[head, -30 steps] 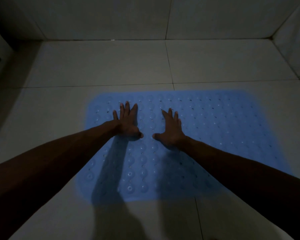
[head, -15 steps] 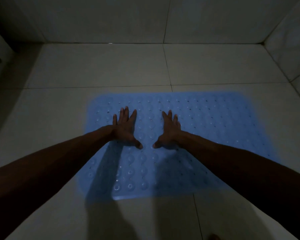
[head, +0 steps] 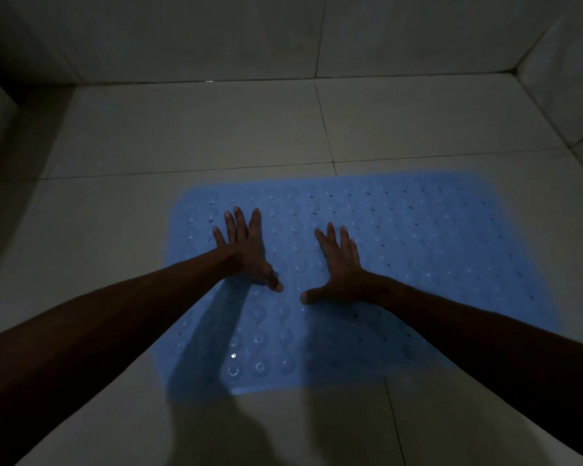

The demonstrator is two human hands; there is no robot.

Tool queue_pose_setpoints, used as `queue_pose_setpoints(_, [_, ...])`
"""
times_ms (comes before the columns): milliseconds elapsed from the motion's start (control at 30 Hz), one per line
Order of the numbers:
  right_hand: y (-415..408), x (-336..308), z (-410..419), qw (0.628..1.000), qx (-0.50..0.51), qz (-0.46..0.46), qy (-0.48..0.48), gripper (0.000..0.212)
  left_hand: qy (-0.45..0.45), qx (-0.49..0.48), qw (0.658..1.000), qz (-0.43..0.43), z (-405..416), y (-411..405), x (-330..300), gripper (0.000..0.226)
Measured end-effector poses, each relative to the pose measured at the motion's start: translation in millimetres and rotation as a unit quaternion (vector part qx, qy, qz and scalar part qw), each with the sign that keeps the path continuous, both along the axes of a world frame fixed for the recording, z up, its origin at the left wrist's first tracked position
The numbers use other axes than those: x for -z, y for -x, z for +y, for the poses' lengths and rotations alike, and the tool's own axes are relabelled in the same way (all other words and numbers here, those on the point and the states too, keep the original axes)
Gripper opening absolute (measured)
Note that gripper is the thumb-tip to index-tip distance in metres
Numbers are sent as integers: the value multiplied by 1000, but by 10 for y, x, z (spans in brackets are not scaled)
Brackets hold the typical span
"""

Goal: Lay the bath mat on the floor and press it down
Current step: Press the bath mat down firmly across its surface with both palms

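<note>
Both hands flat on the blue bath mat (head: 401,264), dim bathroom
Mat's lying spread out on the tiled floor (head: 216,136); left hand (head: 244,250) and right hand (head: 342,267) rest palm-down side by side, fingers straight and splayed, gripping nothing

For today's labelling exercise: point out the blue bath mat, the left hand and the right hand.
blue bath mat (head: 435,250): head view, bare right part.
left hand (head: 246,250): head view, back of hand.
right hand (head: 342,265): head view, back of hand.

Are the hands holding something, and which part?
Nothing is held. The left hand and right hand lie flat with straight fingers on the blue bath mat.
</note>
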State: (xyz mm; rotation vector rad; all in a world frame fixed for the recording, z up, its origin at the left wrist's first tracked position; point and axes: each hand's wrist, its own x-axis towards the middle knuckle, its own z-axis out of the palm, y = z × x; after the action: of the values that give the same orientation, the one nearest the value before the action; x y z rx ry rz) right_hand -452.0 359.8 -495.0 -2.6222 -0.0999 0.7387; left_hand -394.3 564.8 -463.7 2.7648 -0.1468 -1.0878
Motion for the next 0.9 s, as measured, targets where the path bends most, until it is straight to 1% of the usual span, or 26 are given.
queue_pose_setpoints(67, [-24,-57,5,999,-23,27,20,152,0,11,1000,2,21,14,10,166])
queue_pose_setpoints(167, [-21,-65,17,998,-34,20,45,157,-11,22,1000,-11,44,27,34,163])
queue_pose_setpoints(300, [65,-131,55,998,-45,-4,35,150,9,32,999,-24,77,131,24,153])
queue_pose_setpoints(433, [146,-151,43,998,-40,-13,38,143,-1,73,997,3,86,275,-7,164])
queue_pose_setpoints(500, [176,-108,11,998,-44,-26,24,138,-6,81,997,-7,95,331,17,166])
queue_pose_setpoints(667, [216,-35,-51,998,-36,-51,-14,136,-2,41,999,-5,28,354,12,166])
queue_pose_setpoints(767, [231,-13,-49,997,-44,-59,-9,135,-5,11,1000,1,-82,369,-39,165])
queue_pose_setpoints(833, [247,2,-68,997,-53,-60,-4,138,-11,-7,1000,-5,-103,388,-66,165])
queue_pose_setpoints(900, [271,-24,-80,995,-91,-41,-1,148,-9,-39,999,-4,-79,426,-77,165])
